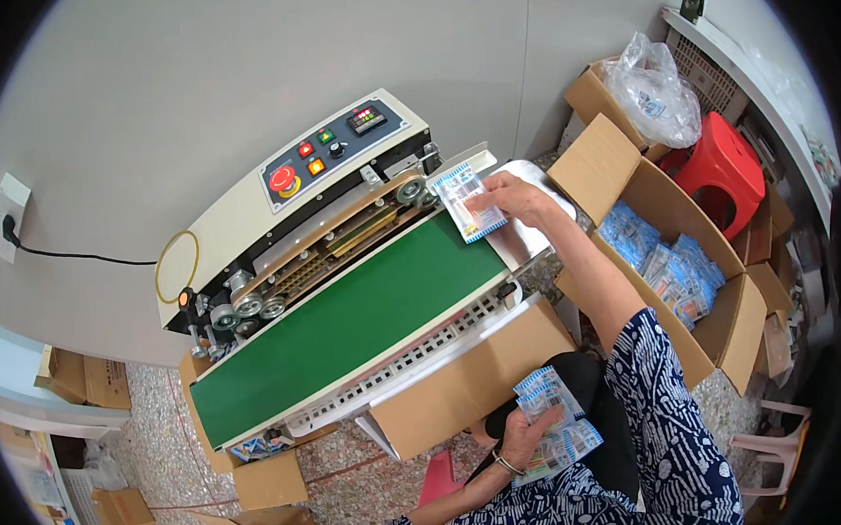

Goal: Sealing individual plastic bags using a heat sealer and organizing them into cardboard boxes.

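Right hand (510,199) pinches one small blue-and-white packet (470,201) at the infeed end of the green conveyor belt (348,328), against the sealer rollers. Left hand (525,436) grips a stack of packets (554,423) below the belt's near edge. Belt otherwise bare; many packets apparently remain in the open carton (728,318) right of the belt.

Person's own body, seen from above:
- Right hand (512,199): bare, no ring or glove visible.
- Right forearm bare up to elbow; short sleeve (648,346) begins there, dark navy fabric with dense white squiggle print.
- Same navy-and-white pattern runs across torso at lower frame edge.
- Left hand (520,438): bare; thin bracelet (507,465) at wrist, pale metal look.
- Left forearm bare, patterned sleeve starting near elbow.
- Lap: black garment.
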{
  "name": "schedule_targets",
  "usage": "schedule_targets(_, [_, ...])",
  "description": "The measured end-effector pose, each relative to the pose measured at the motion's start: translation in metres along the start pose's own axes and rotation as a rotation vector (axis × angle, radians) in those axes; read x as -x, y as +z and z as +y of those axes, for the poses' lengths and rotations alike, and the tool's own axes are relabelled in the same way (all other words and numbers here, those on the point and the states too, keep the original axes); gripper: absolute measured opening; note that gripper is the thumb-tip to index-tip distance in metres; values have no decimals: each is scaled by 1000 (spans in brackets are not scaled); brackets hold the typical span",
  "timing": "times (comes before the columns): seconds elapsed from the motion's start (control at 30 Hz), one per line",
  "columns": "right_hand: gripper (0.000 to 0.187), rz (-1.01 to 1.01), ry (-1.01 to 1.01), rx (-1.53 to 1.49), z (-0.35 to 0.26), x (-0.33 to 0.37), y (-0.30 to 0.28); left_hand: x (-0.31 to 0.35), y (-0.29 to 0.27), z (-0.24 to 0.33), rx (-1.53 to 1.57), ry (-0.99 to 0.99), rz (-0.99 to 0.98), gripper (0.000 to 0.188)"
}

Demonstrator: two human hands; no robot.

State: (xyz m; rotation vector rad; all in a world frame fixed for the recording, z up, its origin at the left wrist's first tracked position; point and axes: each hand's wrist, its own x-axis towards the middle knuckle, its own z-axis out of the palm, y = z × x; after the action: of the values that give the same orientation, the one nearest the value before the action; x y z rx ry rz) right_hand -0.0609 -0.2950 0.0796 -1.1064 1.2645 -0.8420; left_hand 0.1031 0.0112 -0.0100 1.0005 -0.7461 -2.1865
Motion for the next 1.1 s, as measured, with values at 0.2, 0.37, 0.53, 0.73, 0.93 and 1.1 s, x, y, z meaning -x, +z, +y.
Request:
schedule_targets(0.2, [20,-25,15,86,-2,-21,15,1,5,-2,-4,14,-2,15])
schedule_targets(0.37, [20,193,-95,84,4,-15,55,7,4,-4,47,19,23,16])
schedule_targets(0.53, [27,56,-92,229,5,6,56,9,5,-4,-126,55,26,18])
schedule_targets(0.73, [28,10,-106,498,17,107,23,2,1,-5,59,-51,124,16])
schedule_targets(0.93, [32,-109,-39,468,57,242,-15,-1,10,0,244,84,53,13])
schedule_targets(1.1, [41,-87,-63,373,99,288,23,5,8,-12,146,88,-6,21])
